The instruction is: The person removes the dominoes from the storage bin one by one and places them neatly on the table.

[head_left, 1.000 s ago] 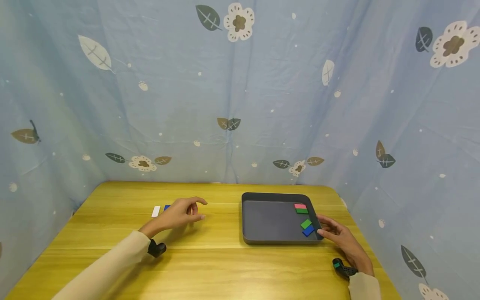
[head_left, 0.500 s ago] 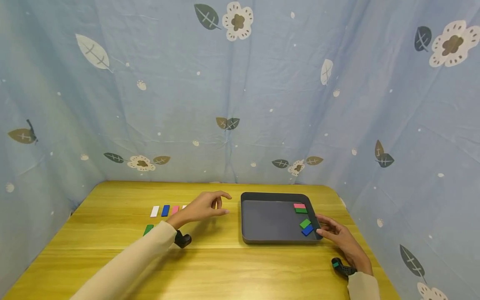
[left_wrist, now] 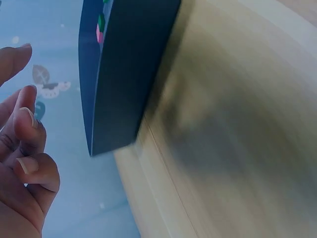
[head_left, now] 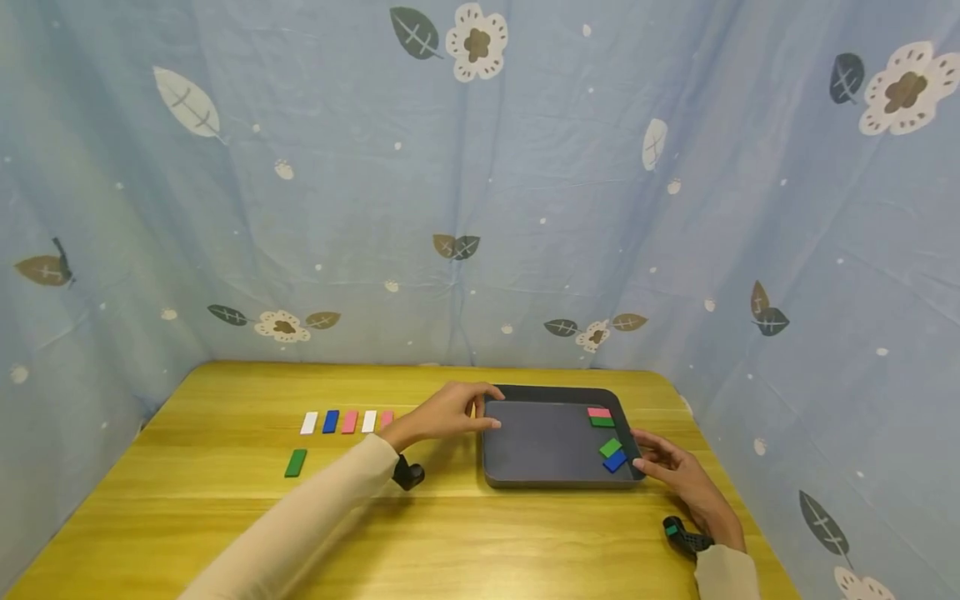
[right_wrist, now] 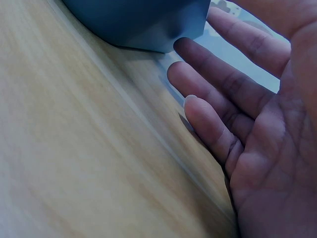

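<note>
My left hand (head_left: 444, 412) hovers at the left wall of a dark grey tray (head_left: 525, 483), its thumb and index fingertip apart over the rim. Nothing shows between its fingers (left_wrist: 33, 124) in the left wrist view. At the tray's right side my right hand (head_left: 686, 479) pinches the wall, thumb over the rim; the right wrist view has fingertips (right_wrist: 183, 45) against the outer wall. Inside, a pink tile (head_left: 599, 412) lies against a dark green tile (head_left: 602, 422), and a light green tile (head_left: 611, 448) against a blue tile (head_left: 615, 462).
Left of the tray, a row on the wooden table (head_left: 480, 542) holds a white tile (head_left: 309, 422), a blue tile (head_left: 331, 422), a pink tile (head_left: 350, 422), another white tile (head_left: 369, 422) and a partly hidden pink tile (head_left: 387, 417). A green tile (head_left: 296, 462) lies nearer me. A curtain (head_left: 480, 167) hangs behind.
My left hand has moved right, from above the tile row to the tray's left rim, uncovering more of the tiles. The right hand and the tray have stayed put.
</note>
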The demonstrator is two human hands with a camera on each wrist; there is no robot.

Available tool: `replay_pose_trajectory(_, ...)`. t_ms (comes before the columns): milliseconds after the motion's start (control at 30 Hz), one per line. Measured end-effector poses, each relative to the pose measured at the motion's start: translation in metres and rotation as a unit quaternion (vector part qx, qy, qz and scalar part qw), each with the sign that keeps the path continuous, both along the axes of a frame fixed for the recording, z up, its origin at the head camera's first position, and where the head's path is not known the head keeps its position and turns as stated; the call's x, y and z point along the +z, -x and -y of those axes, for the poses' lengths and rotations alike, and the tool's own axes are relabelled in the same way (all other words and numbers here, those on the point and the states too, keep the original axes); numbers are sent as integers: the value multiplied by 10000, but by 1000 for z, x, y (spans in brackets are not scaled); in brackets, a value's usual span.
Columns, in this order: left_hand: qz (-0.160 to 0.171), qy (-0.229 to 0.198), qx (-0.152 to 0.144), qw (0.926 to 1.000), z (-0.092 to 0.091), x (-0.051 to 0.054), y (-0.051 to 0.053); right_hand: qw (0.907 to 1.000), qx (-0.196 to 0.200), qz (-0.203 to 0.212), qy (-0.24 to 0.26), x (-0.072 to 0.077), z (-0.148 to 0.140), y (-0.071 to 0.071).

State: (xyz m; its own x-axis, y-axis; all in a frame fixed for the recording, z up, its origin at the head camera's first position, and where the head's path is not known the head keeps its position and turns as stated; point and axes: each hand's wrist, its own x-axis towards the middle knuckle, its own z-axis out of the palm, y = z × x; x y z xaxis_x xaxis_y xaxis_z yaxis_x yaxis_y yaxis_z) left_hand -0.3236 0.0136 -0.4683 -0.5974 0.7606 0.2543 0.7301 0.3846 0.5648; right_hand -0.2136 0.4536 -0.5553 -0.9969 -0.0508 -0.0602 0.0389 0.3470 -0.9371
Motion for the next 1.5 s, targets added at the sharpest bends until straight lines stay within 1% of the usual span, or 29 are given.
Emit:
replay_pose_trajectory(267,57,-35,-282,9996,-36,-1,-1,10000,-4,-57,-14,-3,-1,1)
replay_pose_trajectory(400,95,-6,-384,9992,-52,-4,-3,10000,21,-93,-7,-3,-1,1)
replay_pose_trajectory(633,82,105,-523,9985,-79,-8,-9,10000,25,-75,-12,-1,-1,1)
replay_pose_trajectory(700,142,108,-580,9982,-87,-9,-11,10000,32,-85,-1,-1,-1,1)
replay_pose_trajectory(833,390,114,-678,9969,-102,-12,-14,9999,55,-102,-1,-2,-1,1)
replay_pose_trajectory(933,491,154,-731,9960,-113,-14,-16,10000,45,-84,-18,-1,0,2)
replay_pose_trajectory(1067,533,150,-852,9948,-127,-14,-17,10000,45,-66,-25,1,0,3)
replay_pose_trajectory(1200,597,86,-979,9934,-140,-16,-16,9999,65,-132,-9,1,0,2)
replay_pose_trajectory(1400,845,77,-944,9919,-153,-20,-15,9998,132,-164,9,2,0,2)
replay_pose_trajectory(1500,844,155,-931,9920,-158,-22,-14,9997,144,-168,34,1,0,2)
